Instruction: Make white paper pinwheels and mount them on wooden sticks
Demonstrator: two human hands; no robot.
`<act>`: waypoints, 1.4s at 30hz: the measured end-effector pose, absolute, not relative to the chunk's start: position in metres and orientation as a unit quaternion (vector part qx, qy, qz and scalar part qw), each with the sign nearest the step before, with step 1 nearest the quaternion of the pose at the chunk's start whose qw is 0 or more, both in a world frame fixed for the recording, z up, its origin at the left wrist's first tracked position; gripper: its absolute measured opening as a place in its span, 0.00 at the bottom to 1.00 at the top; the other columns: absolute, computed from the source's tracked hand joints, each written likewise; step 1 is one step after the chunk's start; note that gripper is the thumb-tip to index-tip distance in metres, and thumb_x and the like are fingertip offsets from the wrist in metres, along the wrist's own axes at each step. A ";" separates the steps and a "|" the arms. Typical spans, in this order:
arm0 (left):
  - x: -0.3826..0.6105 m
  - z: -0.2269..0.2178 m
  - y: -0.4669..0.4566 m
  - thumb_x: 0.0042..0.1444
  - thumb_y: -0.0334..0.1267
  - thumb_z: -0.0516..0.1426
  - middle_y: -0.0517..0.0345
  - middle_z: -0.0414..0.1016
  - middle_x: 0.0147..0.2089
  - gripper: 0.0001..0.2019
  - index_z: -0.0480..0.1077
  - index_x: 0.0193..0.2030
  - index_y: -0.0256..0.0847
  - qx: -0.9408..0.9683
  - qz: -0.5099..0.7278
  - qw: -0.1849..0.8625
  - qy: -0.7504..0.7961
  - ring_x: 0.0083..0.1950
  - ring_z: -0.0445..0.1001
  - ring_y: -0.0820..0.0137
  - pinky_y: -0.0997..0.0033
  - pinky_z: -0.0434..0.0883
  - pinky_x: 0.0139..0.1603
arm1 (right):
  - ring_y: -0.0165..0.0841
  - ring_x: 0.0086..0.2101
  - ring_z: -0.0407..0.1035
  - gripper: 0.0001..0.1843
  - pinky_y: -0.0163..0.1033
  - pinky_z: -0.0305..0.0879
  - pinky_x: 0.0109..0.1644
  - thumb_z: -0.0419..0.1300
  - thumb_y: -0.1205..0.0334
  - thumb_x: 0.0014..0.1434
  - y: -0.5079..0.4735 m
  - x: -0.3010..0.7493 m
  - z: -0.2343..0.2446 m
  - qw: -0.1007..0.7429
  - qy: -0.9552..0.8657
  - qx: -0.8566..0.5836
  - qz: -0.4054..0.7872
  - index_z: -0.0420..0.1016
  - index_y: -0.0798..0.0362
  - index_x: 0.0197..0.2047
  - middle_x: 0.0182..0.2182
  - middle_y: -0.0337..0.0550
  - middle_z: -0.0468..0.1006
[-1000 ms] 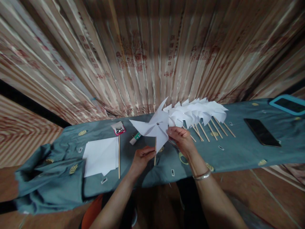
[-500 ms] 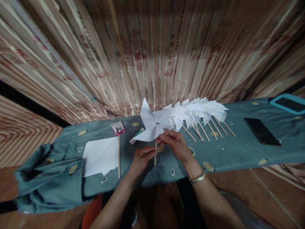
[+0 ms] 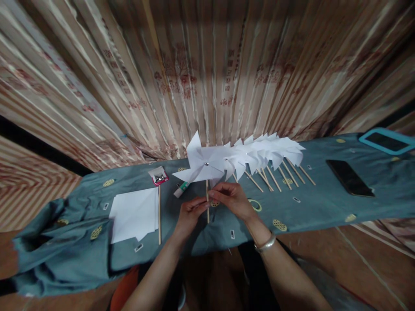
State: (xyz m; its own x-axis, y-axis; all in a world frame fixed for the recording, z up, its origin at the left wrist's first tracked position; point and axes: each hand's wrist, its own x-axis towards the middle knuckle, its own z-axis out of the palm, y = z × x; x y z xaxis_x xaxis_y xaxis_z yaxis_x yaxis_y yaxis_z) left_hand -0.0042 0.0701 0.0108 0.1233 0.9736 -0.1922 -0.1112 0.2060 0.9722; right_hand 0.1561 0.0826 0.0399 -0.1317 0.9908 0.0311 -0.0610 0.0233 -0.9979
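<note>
A white paper pinwheel [image 3: 198, 166] with a shiny pin at its centre stands upright over the cloth. My left hand [image 3: 189, 214] pinches the low part of its wooden stick [image 3: 208, 217]. Just above, my right hand [image 3: 232, 198], with a silver bangle at the wrist, has thumb and fingers closed on the same stick under the blades. Several finished-looking pinwheels [image 3: 259, 153] lie overlapped in a row to the right, sticks pointing towards me. A stack of white paper sheets [image 3: 132, 214] lies on the left, with a loose wooden stick [image 3: 159, 216] along its edge.
A small red-edged packet of metal pins [image 3: 159, 177] and a green-and-white box [image 3: 181, 189] lie behind my hands. On the right are a black phone [image 3: 349, 178] and a blue-framed device [image 3: 387, 141]. Bunched green cloth [image 3: 65, 246] hangs at the left end; a patterned curtain [image 3: 207, 77] stands behind.
The held pinwheel's blades have turned a little on the stick. My right hand has come lower, closer to my left. The whole view has shifted slightly.
</note>
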 end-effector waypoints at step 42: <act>-0.047 0.007 0.052 0.44 0.44 0.63 0.55 0.80 0.29 0.13 0.81 0.36 0.39 0.486 0.432 0.535 0.539 0.29 0.72 0.70 0.71 0.69 0.33 | 0.42 0.39 0.76 0.15 0.38 0.63 0.39 0.57 0.53 0.60 0.128 0.180 0.020 0.072 -0.630 -0.761 0.137 0.83 0.53 0.38 0.36 0.52 0.83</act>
